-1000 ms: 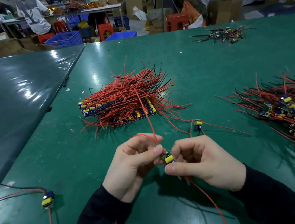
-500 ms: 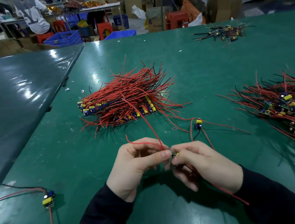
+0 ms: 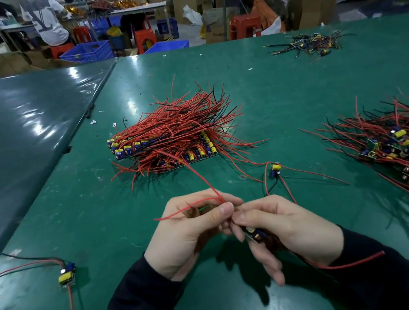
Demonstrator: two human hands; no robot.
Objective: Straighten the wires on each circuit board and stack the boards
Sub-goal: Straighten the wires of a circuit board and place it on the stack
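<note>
My right hand grips a board, left hand pinching its red wire, just short of the neat stack, with the tangled pile right of it still waiting.

I saw a glossy green table cover, smooth and scuffed in spots (plastic sheeting, it looked). The red wires wore smooth, slightly shiny plastic insulation. My dark sleeves were matt cloth.
</note>
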